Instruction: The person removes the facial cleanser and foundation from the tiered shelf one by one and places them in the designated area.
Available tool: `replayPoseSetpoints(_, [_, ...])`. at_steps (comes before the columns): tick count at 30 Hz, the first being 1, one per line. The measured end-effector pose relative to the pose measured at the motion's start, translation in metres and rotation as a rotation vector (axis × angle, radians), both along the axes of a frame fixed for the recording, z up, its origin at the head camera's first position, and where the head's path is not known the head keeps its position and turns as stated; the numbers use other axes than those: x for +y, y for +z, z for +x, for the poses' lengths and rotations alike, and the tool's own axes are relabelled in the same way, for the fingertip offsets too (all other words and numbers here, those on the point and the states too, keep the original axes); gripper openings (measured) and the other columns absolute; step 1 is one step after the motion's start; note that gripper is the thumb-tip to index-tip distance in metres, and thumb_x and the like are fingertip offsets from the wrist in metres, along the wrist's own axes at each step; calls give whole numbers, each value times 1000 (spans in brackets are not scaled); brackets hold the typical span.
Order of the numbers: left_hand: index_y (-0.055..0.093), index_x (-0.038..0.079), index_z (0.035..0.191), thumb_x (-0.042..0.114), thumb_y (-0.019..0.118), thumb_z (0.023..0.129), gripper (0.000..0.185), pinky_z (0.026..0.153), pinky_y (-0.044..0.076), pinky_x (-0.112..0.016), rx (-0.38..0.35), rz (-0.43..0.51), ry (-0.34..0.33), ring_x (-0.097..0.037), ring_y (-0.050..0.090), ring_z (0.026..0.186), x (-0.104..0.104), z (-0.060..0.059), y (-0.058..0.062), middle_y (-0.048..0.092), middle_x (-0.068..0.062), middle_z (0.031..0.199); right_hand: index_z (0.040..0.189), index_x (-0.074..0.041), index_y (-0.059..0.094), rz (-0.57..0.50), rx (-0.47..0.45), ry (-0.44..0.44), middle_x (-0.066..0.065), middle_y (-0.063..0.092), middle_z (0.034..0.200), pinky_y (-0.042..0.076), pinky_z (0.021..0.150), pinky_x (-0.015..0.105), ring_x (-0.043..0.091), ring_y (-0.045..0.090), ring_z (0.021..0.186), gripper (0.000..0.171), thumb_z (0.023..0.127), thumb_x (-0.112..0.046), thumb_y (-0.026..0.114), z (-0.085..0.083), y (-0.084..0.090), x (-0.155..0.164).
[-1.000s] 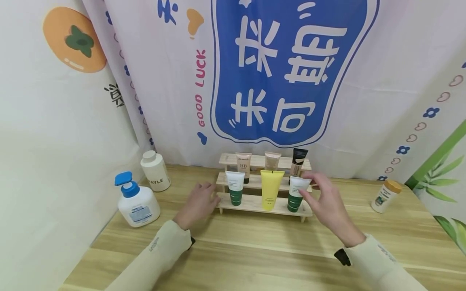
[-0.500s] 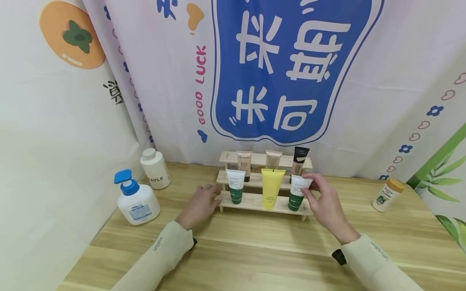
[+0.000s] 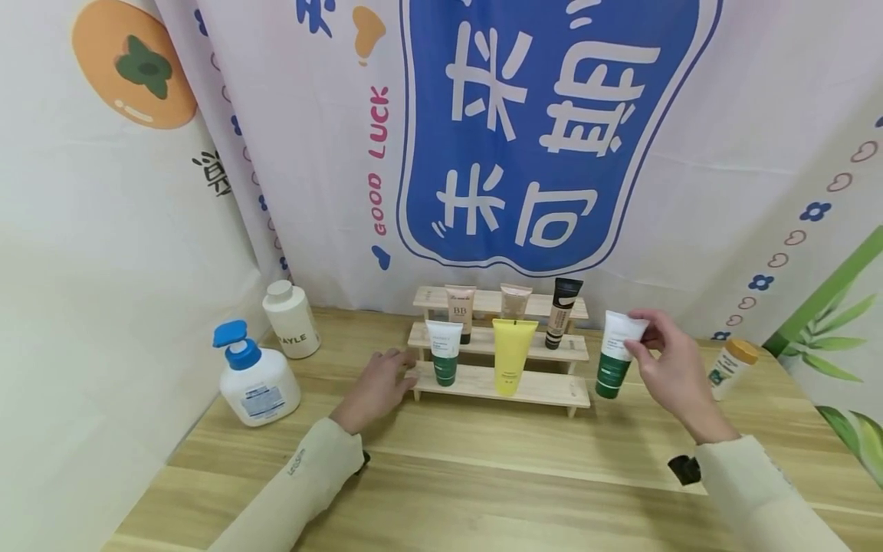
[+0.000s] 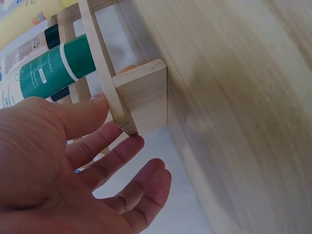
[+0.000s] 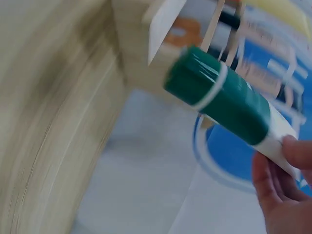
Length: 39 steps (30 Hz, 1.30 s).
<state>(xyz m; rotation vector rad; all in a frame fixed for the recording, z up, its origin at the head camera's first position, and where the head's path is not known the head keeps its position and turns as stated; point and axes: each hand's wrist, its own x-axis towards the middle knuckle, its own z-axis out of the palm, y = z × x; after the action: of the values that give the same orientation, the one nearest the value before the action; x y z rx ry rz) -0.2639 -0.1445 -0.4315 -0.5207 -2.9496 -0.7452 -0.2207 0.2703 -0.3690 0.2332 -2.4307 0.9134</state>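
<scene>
A stepped wooden rack (image 3: 545, 391) stands at the back of the table. It carries a green-and-white tube (image 3: 444, 353), a yellow tube (image 3: 513, 356), a BB tube (image 3: 460, 310), a beige tube (image 3: 515, 300) and a black tube (image 3: 562, 310). My right hand (image 3: 638, 337) pinches the white end of another green-and-white tube (image 3: 614, 366), cap down, in the air just right of the rack. The right wrist view shows this tube (image 5: 224, 97) held by my fingertips (image 5: 285, 146). My left hand (image 3: 403, 366) lies relaxed, its fingers (image 4: 122, 151) touching the rack's left end (image 4: 141, 102).
A white pump bottle with a blue top (image 3: 255, 379) and a white bottle (image 3: 291, 320) stand at the left. A small bottle with an orange cap (image 3: 731, 368) stands at the right. The wooden table (image 3: 483, 475) ends at a printed cloth backdrop (image 3: 524, 130).
My right hand has taken the green-and-white tube off the rack's right end and carried it up and to the right. The left hand stays at the rack's left end.
</scene>
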Motion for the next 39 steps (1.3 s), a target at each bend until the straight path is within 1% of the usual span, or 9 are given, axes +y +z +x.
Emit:
replayPoseSetpoints(2, [61,7,119,19,66,91,30,85,44,-41,-2,-8,3,-28,48,102,0,0,0,58,-7,116,124,-3,51,25,-77,-8,14,58,96,47,67,19,26,57,82,39,88,5,63,-7,-2,9])
replayPoseSetpoints(6, [61,8,118,19,66,91,30,84,44,-41,-5,-16,8,-27,48,101,0,-1,0,58,-7,116,125,-1,50,57,-231,27,16,57,92,48,64,35,28,56,80,39,88,2,62,-23,-12,22])
replayPoseSetpoints(11, [62,8,117,19,66,91,29,84,44,-41,-4,-5,14,-27,48,101,1,-1,1,58,-7,116,124,0,51,80,-367,81,14,58,89,47,64,37,26,56,79,37,89,-3,63,-44,-27,31])
replayPoseSetpoints(15, [62,8,117,19,66,91,29,85,44,-40,-7,-8,14,-27,48,102,1,-2,1,58,-7,116,122,2,54,24,-428,121,17,62,91,49,63,38,27,60,76,35,89,-3,64,-57,-37,36])
replayPoseSetpoints(19, [62,8,117,19,66,91,28,84,44,-40,-8,-13,16,-26,48,100,1,-1,2,58,-7,115,119,5,56,-59,-478,159,23,62,100,53,67,41,30,62,85,32,89,-3,64,-68,-49,39])
replayPoseSetpoints(23, [62,8,117,19,66,91,29,85,44,-40,-18,-16,18,-27,48,101,1,0,3,58,-7,116,115,8,59,-93,-498,168,25,62,103,54,68,37,31,61,90,29,89,-3,65,-75,-62,38])
replayPoseSetpoints(28, [62,8,117,18,66,91,29,85,44,-40,-25,-14,16,-27,48,101,2,1,2,58,-8,115,112,7,63,-22,-501,124,23,64,101,50,71,37,32,60,91,28,90,-9,66,-79,-72,38])
replayPoseSetpoints(32, [62,8,117,19,66,91,28,85,44,-39,-22,-21,19,-26,48,101,2,0,1,58,-7,115,113,5,65,-6,-542,97,23,64,104,50,74,39,30,60,91,28,91,-13,65,-79,-76,40])
replayPoseSetpoints(39, [62,8,115,18,66,91,27,86,44,-40,-18,-14,25,-28,48,102,3,0,1,58,-7,115,116,10,61,-148,-647,83,20,63,99,54,66,33,19,63,76,28,94,-8,60,-77,-76,40])
